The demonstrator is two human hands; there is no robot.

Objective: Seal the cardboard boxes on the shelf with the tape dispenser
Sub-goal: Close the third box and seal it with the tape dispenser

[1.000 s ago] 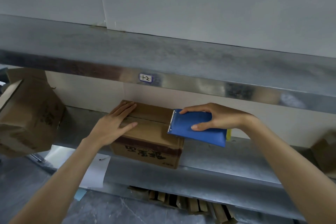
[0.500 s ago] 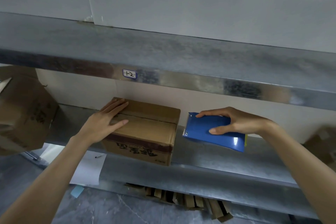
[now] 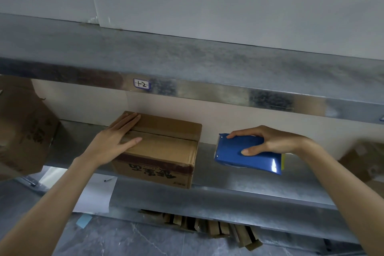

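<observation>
From the head view, the cardboard box (image 3: 164, 151) is sitting on the lower metal shelf (image 3: 249, 181), close to the back wall, with its two top flaps folded down and meeting along a seam. The left hand (image 3: 112, 143) is lying flat on the left end of the box top. Its fingers are straight and reaching across the seam, and its thumb is spreading out over the nearer flap; it is pressing rather than gripping.

The right hand (image 3: 270, 141) is clasping the blue tape dispenser (image 3: 247, 154), with the fingers curling over its far edge and the thumb pressing on its near face. The dispenser is sticking out leftward from the grip, so its free end is pointing at the box. A clear gap of bare shelf is showing between that end and the box's right side. Whether the dispenser is touching the shelf cannot be told.

An upper shelf (image 3: 187, 62) is running overhead, carrying a small handwritten label (image 3: 141, 84). A larger carton (image 3: 25, 131) is leaning at the far left, and another box (image 3: 365, 162) is showing blurred at the far right. A white sheet (image 3: 95, 195) is hanging over the shelf's front edge, and cardboard strips (image 3: 207, 224) are lying below.
</observation>
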